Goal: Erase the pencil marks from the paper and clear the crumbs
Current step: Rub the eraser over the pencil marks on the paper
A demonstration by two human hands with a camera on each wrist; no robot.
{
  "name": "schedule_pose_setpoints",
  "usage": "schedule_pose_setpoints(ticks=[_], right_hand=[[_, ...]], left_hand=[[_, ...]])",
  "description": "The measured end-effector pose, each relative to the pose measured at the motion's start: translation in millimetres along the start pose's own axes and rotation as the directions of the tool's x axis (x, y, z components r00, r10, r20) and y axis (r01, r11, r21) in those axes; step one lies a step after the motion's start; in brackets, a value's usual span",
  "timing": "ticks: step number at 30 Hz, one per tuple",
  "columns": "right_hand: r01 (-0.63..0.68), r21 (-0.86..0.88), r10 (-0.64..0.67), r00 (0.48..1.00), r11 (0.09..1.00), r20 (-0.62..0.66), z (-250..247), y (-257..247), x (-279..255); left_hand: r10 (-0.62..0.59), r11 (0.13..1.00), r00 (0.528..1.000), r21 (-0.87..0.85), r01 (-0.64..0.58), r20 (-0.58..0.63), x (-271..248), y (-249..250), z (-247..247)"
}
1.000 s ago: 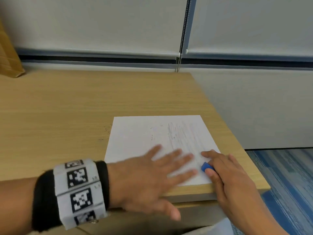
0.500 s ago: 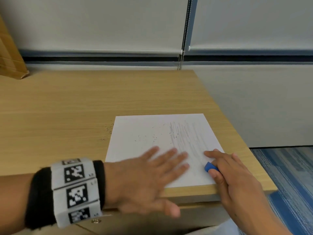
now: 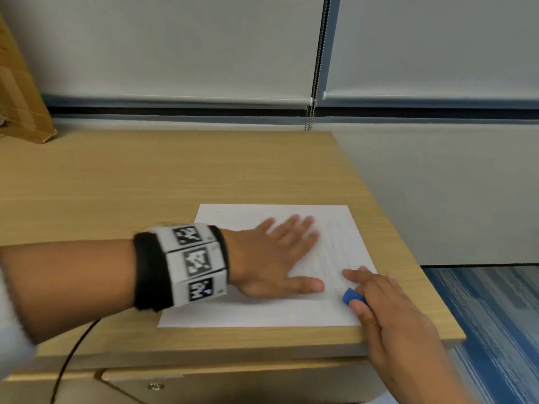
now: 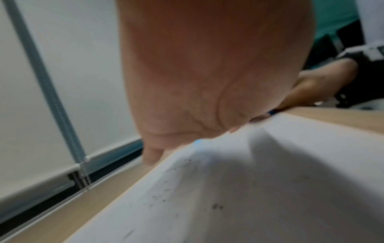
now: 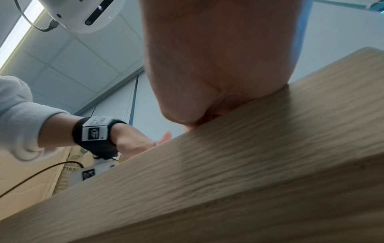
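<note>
A white sheet of paper (image 3: 253, 314) lies near the front right corner of the wooden desk (image 3: 145, 182). Faint pencil lines (image 3: 338, 252) show on its right part. My left hand (image 3: 280, 255) lies flat on the sheet's middle, fingers straight and spread. My right hand (image 3: 379, 298) rests at the paper's right front edge and pinches a small blue eraser (image 3: 351, 297) between thumb and fingers. In the left wrist view dark crumbs (image 4: 164, 195) dot the paper (image 4: 270, 189) near my palm. In the right wrist view only my palm and the desk edge (image 5: 228, 172) show.
A cardboard box (image 3: 20, 97) leans at the back left of the desk. Window blinds with a bead chain (image 3: 316, 71) stand behind. The desk's right edge drops to blue carpet (image 3: 495, 330). A black cable (image 3: 70, 357) hangs at the front left.
My left hand has swept forward and up across the paper, from the sheet's near edge to its middle. The right hand has kept the eraser at the right front edge.
</note>
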State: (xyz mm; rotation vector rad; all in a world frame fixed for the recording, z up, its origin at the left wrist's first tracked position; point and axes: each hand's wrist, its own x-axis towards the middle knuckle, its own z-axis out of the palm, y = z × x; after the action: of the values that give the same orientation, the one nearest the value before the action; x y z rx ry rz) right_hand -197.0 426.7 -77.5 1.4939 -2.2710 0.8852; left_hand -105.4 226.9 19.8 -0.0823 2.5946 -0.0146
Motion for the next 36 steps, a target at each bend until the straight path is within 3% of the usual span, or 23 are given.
schedule_pose_setpoints(ticks=[2,4,7,11,13,15,17,20,22,24,27,29,31,34,36], right_hand=[[0.009,-0.008,-0.009,1.000,1.000,-0.007,1,0,0],[0.017,-0.014,-0.017,1.000,1.000,-0.016,1,0,0],[0.011,-0.008,-0.011,1.000,1.000,-0.016,1,0,1],[-0.001,-0.012,0.001,1.000,1.000,-0.007,-1,0,0],[-0.003,-0.001,0.003,1.000,1.000,-0.009,0,1,0],[-0.002,0.009,0.002,1.000,1.000,-0.008,0,2,0],[0.005,0.022,-0.005,1.000,1.000,-0.008,0,3,1],[0.020,0.034,-0.019,1.000,0.999,-0.015,0,3,2],[0.014,0.031,-0.014,1.000,0.999,-0.012,-1,2,3],[0.003,0.020,-0.003,1.000,1.000,-0.005,-1,2,2],[-0.016,0.014,0.016,1.000,1.000,0.012,-1,2,1],[-0.018,0.007,0.018,1.000,1.000,0.018,-1,2,1],[-0.009,-0.008,0.009,1.000,1.000,0.005,-1,1,1],[0.012,-0.004,-0.012,1.000,1.000,-0.027,-2,1,1],[0.004,0.020,-0.004,1.000,1.000,-0.009,-2,2,1]], left_hand=[[0.118,0.993,0.993,0.026,-0.118,0.013,17,9,1],[0.105,0.994,0.994,0.009,-0.105,0.037,24,7,7],[-0.088,0.994,0.992,-0.052,0.093,0.093,9,-17,13],[-0.386,0.903,0.900,-0.116,0.413,0.202,-20,-51,16],[-0.429,0.876,0.880,-0.144,0.460,0.202,-22,-51,11],[-0.351,0.915,0.927,-0.161,0.370,0.132,-14,-41,4],[-0.166,0.979,0.984,-0.114,0.172,0.057,-1,-23,-2],[0.039,0.998,0.998,-0.053,-0.037,0.042,17,-2,-3],[0.015,0.999,0.998,-0.049,-0.012,0.058,21,-7,3],[-0.116,0.991,0.990,-0.062,0.121,0.078,15,-26,7],[-0.354,0.921,0.925,-0.118,0.370,0.136,1,-54,7],[-0.426,0.883,0.893,-0.148,0.445,0.143,-3,-62,1],[-0.390,0.903,0.916,-0.156,0.400,0.092,-1,-55,-4],[-0.128,0.989,0.991,-0.069,0.130,0.029,3,-20,0],[0.001,0.999,0.998,-0.043,0.002,0.070,2,1,9]])
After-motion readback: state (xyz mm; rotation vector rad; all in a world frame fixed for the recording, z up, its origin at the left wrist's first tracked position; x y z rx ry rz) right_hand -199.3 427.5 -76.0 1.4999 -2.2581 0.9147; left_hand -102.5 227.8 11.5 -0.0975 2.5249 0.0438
